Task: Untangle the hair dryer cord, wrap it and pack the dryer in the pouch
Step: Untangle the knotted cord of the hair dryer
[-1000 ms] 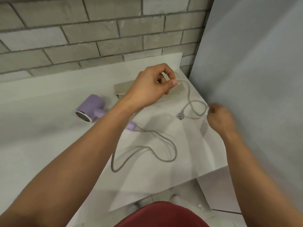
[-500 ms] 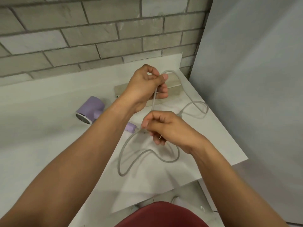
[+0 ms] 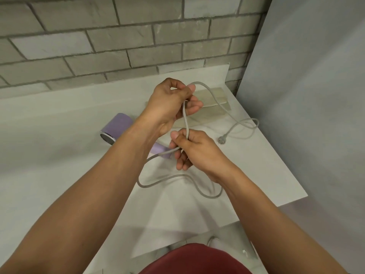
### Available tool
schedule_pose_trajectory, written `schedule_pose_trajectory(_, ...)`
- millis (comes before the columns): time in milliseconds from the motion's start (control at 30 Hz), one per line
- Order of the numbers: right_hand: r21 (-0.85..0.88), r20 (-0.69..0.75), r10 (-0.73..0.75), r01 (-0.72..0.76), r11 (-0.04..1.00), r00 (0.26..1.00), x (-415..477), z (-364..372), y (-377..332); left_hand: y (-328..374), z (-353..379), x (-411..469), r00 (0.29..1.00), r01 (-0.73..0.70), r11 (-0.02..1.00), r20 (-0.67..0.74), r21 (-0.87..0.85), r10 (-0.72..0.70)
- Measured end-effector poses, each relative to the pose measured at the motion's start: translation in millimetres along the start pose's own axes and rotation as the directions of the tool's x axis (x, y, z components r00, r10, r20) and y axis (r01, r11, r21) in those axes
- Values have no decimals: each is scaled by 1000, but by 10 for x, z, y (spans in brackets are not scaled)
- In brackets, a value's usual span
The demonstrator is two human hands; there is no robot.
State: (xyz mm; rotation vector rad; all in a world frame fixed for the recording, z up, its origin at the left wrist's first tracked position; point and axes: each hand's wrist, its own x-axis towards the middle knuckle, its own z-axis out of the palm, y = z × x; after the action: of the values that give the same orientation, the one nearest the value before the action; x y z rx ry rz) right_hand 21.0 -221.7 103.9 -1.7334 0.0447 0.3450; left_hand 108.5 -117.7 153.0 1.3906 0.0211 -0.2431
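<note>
The hair dryer cord [image 3: 185, 120], a grey lead, is lifted off the white counter [image 3: 59, 155] along its middle stretch, and we see both bare hands on it. The left hand [image 3: 169, 103], the farther of the 2, pinches the cord between its thumb and curled fingers. From that pinch 1 run arcs up and to the right, drops across the beige pouch [image 3: 209, 113] and ends in a loose loop, with the plug [image 3: 222, 139] lying on the counter near its right edge. The right hand [image 3: 197, 149], just below the left, has thumb and forefinger closed round the same cord, its other fingers loosely curled beneath. The short length between the 2 hands runs nearly upright. Below the right hand the cord lies in a wide bend on the counter, partly under the right wrist. The lilac hair dryer [image 3: 118, 124] lies on its side on the counter behind the left forearm, which hides its middle. The pouch lies flat at the back of the counter; we cannot tell whether it is open. A grey brick wall [image 3: 118, 46] stands behind, a plain grey panel [image 3: 306, 95] is at the right, and a dark red garment [image 3: 193, 260] shows at the bottom edge.
</note>
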Motion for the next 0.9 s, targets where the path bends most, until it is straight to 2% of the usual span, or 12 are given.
schedule_pose_trajectory(100, 98, -42, -49, 53, 994, 998, -3, -25, -59, -62, -298, 13, 993, 13, 946, 106, 325, -50)
schedule_pose_trajectory(167, 221, -64, -70, 83, 972, 995, -15, -50, -145, -261, -563, -33, 955, 31, 900, 253, 435, -155)
schedule_pose_trajectory(267, 459, -84, -97, 125, 879, 992, -22, -97, -358, -674, -853, -228, 837, 201, 928, 437, 312, -329)
schedule_pose_trajectory(400, 734, -105, -134, 168, 658, 985, 17, -243, -636, -1092, -1022, -589, 732, 235, 963, 628, 133, -266)
schedule_pose_trajectory(500, 877, -86, -173, 157, 454, 981, 100, -375, -767, -1239, -1081, -756, 765, 29, 959, 611, 282, -203)
schedule_pose_trajectory(533, 903, -78, -174, 144, 404, 982, 142, -426, -777, -1264, -1097, -791, 769, 4, 949, 605, 314, -204)
schedule_pose_trajectory(567, 919, -76, -160, 131, 371, 984, 185, -479, -770, -1279, -1117, -817, 786, 29, 953, 582, 302, -208)
schedule_pose_trajectory(633, 930, -80, -83, 104, 353, 993, 257, -586, -692, -1228, -1166, -879, 854, 97, 983, 493, 158, -163)
schedule_pose_trajectory(700, 924, -80, 49, 56, 377, 996, 304, -694, -513, -1114, -1245, -896, 934, 89, 995, 350, -43, -69)
schedule_pose_trajectory(767, 896, -82, 196, -13, 444, 977, 339, -766, -248, -969, -1334, -897, 967, 24, 975, 251, -220, 32)
schedule_pose_trajectory(833, 832, -76, 335, -126, 541, 939, 378, -745, 50, -780, -1383, -879, 975, -67, 958, 185, -278, 122)
schedule_pose_trajectory(900, 729, -53, 458, -279, 625, 888, 411, -618, 343, -567, -1370, -860, 984, -126, 960, 90, -252, 153)
